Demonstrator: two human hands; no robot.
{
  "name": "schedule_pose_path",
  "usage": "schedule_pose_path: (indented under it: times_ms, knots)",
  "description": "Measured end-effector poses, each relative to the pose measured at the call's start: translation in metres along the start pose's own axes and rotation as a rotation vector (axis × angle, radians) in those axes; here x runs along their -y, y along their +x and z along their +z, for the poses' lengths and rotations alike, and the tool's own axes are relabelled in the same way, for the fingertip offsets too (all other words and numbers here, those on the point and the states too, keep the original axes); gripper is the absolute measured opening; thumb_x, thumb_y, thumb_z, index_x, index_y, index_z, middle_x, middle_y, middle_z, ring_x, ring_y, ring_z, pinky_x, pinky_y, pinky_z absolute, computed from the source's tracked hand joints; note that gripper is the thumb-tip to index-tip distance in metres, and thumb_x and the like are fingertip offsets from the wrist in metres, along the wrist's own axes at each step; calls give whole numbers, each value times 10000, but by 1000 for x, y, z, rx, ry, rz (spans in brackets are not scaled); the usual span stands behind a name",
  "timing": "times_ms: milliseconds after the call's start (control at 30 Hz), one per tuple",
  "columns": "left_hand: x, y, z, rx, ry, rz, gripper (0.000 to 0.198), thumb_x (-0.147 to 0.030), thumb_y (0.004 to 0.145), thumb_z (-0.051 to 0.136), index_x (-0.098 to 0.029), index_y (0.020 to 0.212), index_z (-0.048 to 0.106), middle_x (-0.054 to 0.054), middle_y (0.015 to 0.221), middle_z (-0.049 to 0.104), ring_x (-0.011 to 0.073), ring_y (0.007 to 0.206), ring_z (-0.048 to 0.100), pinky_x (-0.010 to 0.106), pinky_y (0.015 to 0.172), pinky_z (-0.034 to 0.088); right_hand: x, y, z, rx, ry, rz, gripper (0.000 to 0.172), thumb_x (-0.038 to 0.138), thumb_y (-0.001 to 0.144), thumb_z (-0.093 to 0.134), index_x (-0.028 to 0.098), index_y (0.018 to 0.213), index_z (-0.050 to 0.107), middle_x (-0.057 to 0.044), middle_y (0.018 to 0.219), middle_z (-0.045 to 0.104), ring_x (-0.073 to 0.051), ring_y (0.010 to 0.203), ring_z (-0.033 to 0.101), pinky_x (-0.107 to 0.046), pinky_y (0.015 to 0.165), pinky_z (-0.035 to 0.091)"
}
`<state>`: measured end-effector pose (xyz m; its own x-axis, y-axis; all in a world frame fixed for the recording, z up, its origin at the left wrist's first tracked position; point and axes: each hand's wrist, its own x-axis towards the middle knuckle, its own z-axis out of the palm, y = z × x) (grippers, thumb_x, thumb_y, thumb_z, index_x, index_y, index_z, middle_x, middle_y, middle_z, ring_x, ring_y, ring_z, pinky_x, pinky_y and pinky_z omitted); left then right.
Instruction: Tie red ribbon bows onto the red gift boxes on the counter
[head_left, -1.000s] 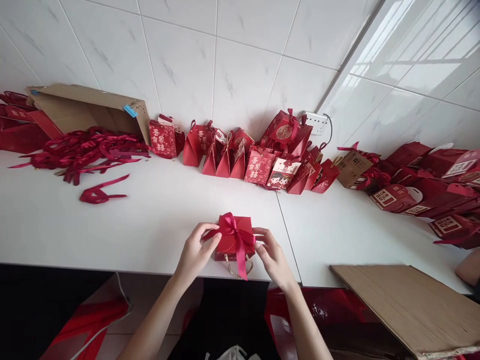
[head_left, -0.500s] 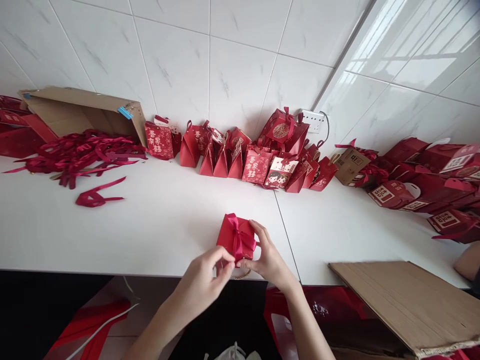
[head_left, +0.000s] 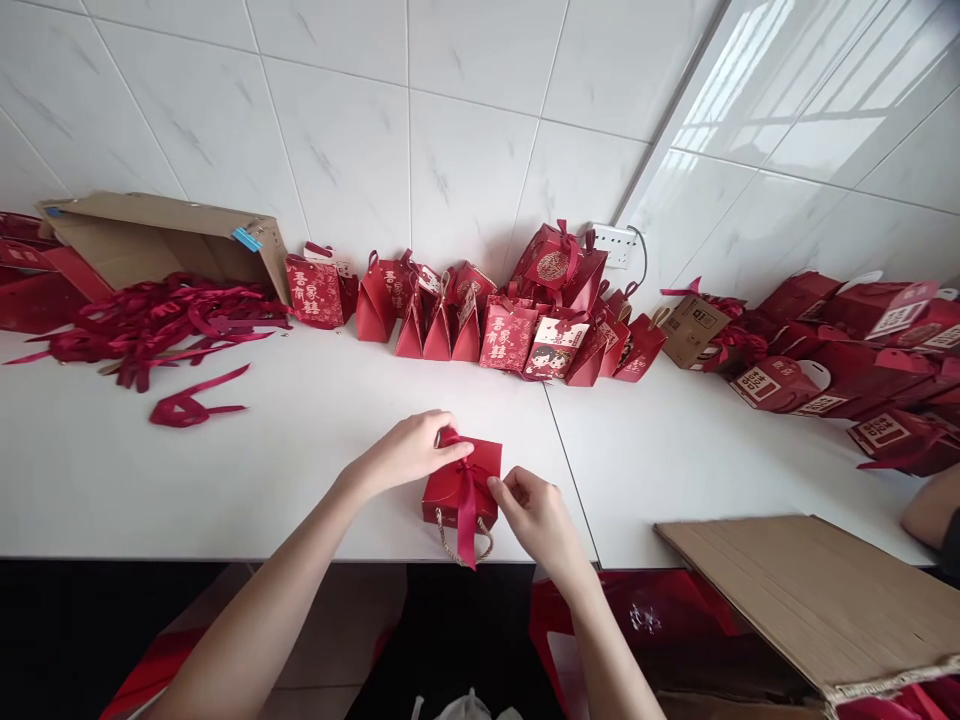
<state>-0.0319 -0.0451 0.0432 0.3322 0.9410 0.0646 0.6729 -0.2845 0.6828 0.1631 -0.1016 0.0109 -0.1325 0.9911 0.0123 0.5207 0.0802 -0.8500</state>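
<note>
A small red gift box (head_left: pixel 442 490) lies near the table's front edge, its rope handle (head_left: pixel 450 545) hanging toward me. A dark pink ribbon (head_left: pixel 466 515) is tied across its top, one tail draping over the front side. My left hand (head_left: pixel 420 445) is at the box's upper left, thumb and fingers closed on the ribbon near the knot. At the right side my right hand (head_left: pixel 532 505) pinches at the ribbon by the box edge; the piece between its fingertips is mostly hidden.
Red gift bags (head_left: pixel 510 335) line the wall. Loose ribbons (head_left: pixel 172 320) spill from an open carton (head_left: pixel 157 215) at left. More red boxes (head_left: pixel 847 370) are piled at right, near a person's arm (head_left: pixel 930 510) and a cardboard flap (head_left: pixel 825 590).
My left hand has moved from the box's front edge up to its upper left. My right hand has shifted slightly right and pinches now. A ribbon tail and the rope handle show at the front.
</note>
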Motion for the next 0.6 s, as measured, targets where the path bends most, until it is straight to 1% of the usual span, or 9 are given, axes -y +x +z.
schedule_pose_path:
  times_ms: [67, 167, 200, 267, 333, 400, 500, 533, 600]
  knots:
    - [-3, -7, 7, 7, -4, -44, 281, -430, 837, 486, -206, 668, 509, -51, 581, 487, 110, 504, 425, 220, 499, 316, -4, 3, 2, -17, 78, -1, 422, 540, 840, 473, 215, 586, 385, 42, 538, 416, -106, 508, 356, -231, 483, 318]
    - [-5, -28, 17, -67, -24, -168, 322, -446, 860, 434, -209, 642, 447, -69, 495, 372, 99, 437, 342, 219, 454, 262, -13, 11, 1, -25, 208, 24, 404, 551, 816, 501, 209, 612, 433, 26, 588, 465, -117, 545, 435, -241, 531, 392]
    - [-6, -35, 21, -102, -23, -205, 332, -456, 861, 432, -210, 637, 434, -70, 486, 361, 99, 429, 341, 220, 449, 263, -15, 14, 1, -41, 241, 27, 395, 553, 806, 516, 206, 627, 456, 12, 634, 500, -128, 589, 482, -251, 571, 427]
    - [-7, -46, 30, -179, -36, -241, 332, -457, 869, 424, -211, 647, 436, -63, 503, 412, 105, 438, 393, 221, 454, 301, -18, 18, 2, -81, 290, 7, 373, 541, 793, 547, 201, 651, 498, -44, 820, 576, -169, 779, 573, -281, 689, 483]
    - [-7, -53, 40, -289, -59, -202, 301, -430, 884, 413, -210, 685, 464, -35, 609, 512, 119, 525, 506, 221, 503, 377, -19, 20, 3, -92, 335, -30, 355, 515, 796, 566, 196, 649, 516, -94, 1058, 582, -208, 993, 576, -311, 808, 493]
    - [-5, -56, 48, -403, -60, -131, 257, -392, 894, 409, -208, 731, 483, 2, 751, 557, 134, 648, 579, 224, 562, 432, -18, 20, 5, -55, 392, -53, 345, 488, 815, 568, 195, 643, 507, -107, 1182, 563, -221, 1076, 564, -336, 871, 484]
    - [3, -53, 54, -501, 0, -58, 210, -349, 899, 419, -207, 758, 482, 29, 828, 553, 146, 704, 591, 238, 581, 457, -17, 20, 4, -28, 434, -52, 327, 470, 832, 567, 197, 663, 505, -108, 1138, 600, -225, 1080, 571, -358, 885, 487]
    - [6, -52, 53, -511, 25, -37, 203, -340, 899, 424, -206, 757, 481, 42, 870, 568, 158, 750, 599, 252, 614, 472, -17, 20, 3, -28, 433, -46, 327, 472, 832, 568, 197, 666, 509, -108, 1117, 607, -228, 1081, 571, -359, 881, 492]
    - [12, -48, 50, -494, 62, 21, 212, -333, 897, 430, -203, 735, 472, 82, 1038, 586, 199, 934, 598, 291, 733, 491, -18, 20, 2, -21, 434, -30, 331, 478, 830, 569, 195, 667, 514, -109, 1103, 609, -230, 1077, 575, -357, 865, 504]
